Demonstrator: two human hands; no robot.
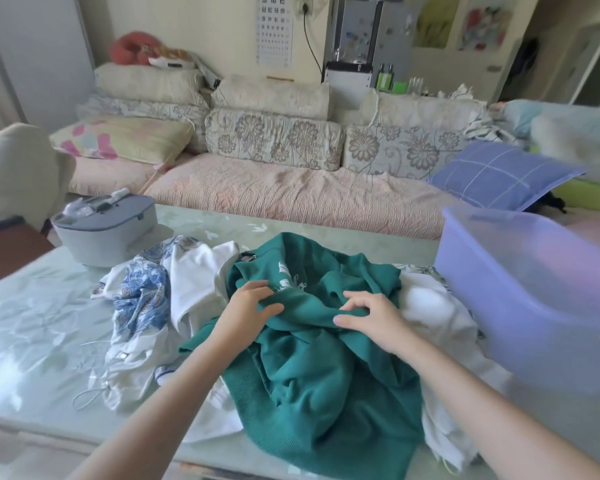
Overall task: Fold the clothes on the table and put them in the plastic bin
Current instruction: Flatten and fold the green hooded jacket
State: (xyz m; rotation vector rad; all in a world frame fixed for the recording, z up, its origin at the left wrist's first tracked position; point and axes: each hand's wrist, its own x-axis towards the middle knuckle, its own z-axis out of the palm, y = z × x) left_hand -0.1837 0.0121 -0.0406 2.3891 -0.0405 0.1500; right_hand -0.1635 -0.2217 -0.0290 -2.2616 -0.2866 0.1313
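Clothes (142, 292) sit in a heap on the table (32, 323), beside the plastic bin (534, 289), in the head view. Both the left hand (248, 306) and right hand (371, 317) pinch folds of the green sweatshirt (312, 375) with curled fingers. Lifting it may drag the white shirts (440, 306) tangled beneath off the near edge.

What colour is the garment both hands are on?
The garment is dark green, with small white print; head view shows it best.
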